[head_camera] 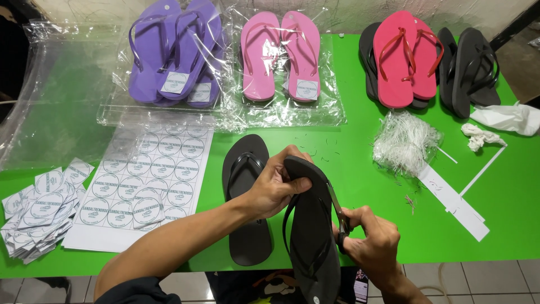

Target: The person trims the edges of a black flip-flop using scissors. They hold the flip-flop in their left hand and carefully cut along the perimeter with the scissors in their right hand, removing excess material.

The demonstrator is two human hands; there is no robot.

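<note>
My left hand [275, 186] grips the toe end of a black flip-flop [311, 236], held tilted above the table's front edge with its strap side facing left. My right hand [371, 247] is closed on a pair of scissors [338, 209], whose blades touch the sandal's right edge. A second black flip-flop [245, 225] lies flat on the green table [360, 186], just left of my left hand.
Purple flip-flops [171, 50] and pink flip-flops [281, 53] lie on clear plastic bags at the back. Red and black pairs [405, 59] sit back right, near a heap of white plastic ties [405, 141]. A sheet of round stickers [146, 180] and cut stickers [39, 208] lie left.
</note>
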